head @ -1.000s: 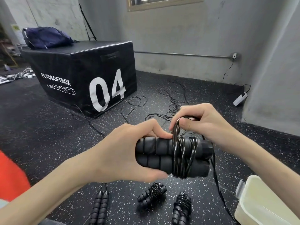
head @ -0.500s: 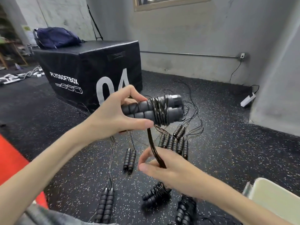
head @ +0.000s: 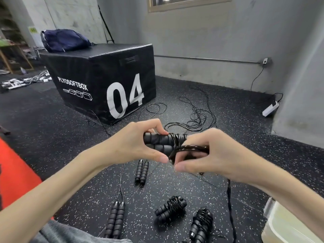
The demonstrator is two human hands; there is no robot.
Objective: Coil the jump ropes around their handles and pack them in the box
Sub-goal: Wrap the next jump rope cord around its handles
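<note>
Head view: left hand (head: 136, 146) grips 2 black foam handles (head: 159, 142) lying sideways; right hand (head: 210, 155), just right, pinches black cord (head: 191, 148).

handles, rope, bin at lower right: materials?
Handles: likely matte black foam, going by the soft-looking ribbed segments. Rope: glossy black, probably plastic-coated cord or cable; it catches highlights and holds tight coils. Bin: translucent whitish plastic, smooth with a slight sheen; only a corner shows.
</note>
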